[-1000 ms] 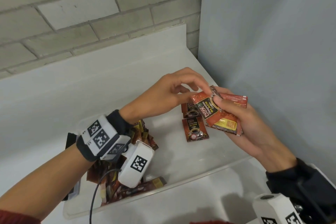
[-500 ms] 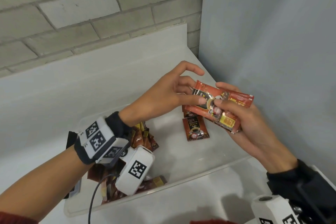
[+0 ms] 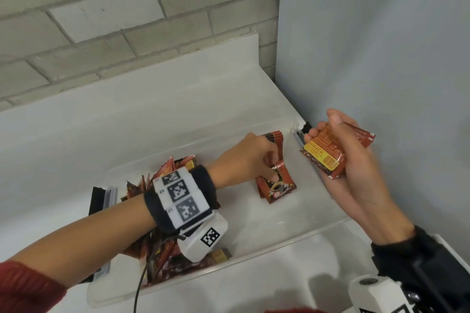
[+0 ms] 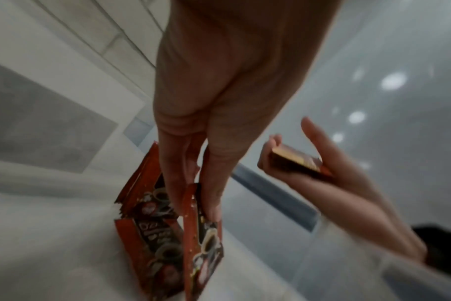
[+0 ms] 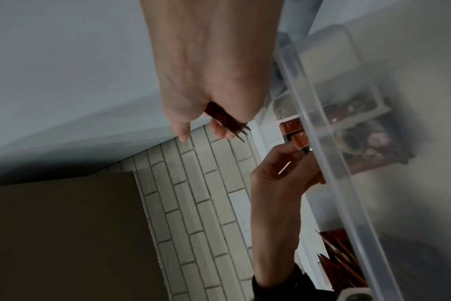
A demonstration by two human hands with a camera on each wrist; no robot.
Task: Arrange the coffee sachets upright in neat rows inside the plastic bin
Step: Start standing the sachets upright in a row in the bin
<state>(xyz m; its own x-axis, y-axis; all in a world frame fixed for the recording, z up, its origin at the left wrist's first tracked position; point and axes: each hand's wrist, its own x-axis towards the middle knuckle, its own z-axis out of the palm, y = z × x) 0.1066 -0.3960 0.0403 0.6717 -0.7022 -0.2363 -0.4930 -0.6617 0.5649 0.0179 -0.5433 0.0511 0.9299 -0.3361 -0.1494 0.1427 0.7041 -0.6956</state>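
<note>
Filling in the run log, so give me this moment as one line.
left hand: pinches a sachet low in plastic bin | right hand: holds sachet stack above bin's right rim | loose pile: left end

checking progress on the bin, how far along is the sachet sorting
Early. Done: a short row of upright sachets stands at the plastic bin's far end. In hand: the left hand pinches a sachet at a small cluster near that row, and the right hand holds a stack of sachets beside the bin. Left: the loose pile at the other end, by far the most.
</note>
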